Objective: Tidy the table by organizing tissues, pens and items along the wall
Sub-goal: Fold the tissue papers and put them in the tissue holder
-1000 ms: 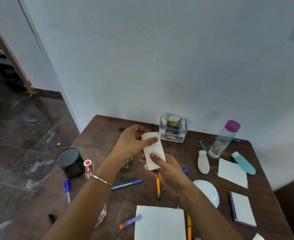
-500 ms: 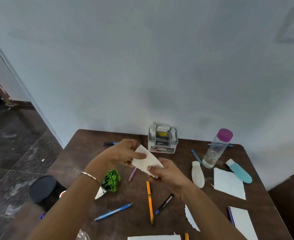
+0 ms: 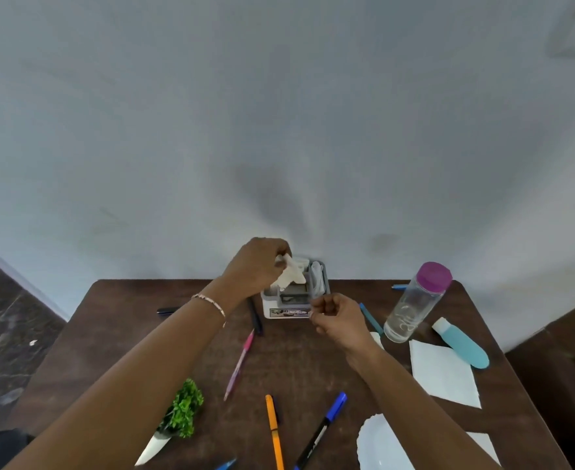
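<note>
My left hand [image 3: 257,266] grips a folded white tissue [image 3: 291,274] and holds it over the top of the grey-and-white desk organizer [image 3: 293,300] that stands against the wall. My right hand [image 3: 338,317] hovers just right of the organizer's front, fingers curled, with nothing visible in it. Loose pens lie on the brown table [image 3: 110,334]: a pink one [image 3: 240,362], an orange one [image 3: 274,432], a blue-capped marker [image 3: 323,427] and a dark one [image 3: 255,317]. A flat white tissue [image 3: 443,374] lies at the right.
A clear bottle [image 3: 415,300] with a purple cap stands right of the organizer, next to a teal tube [image 3: 462,342]. A small green plant [image 3: 181,410] lies tipped at the front left. A white plate [image 3: 381,442] sits at the front.
My left hand has carried the tissue from in front of me up to the organizer. My right hand let go of the tissue. The view has shifted toward the wall.
</note>
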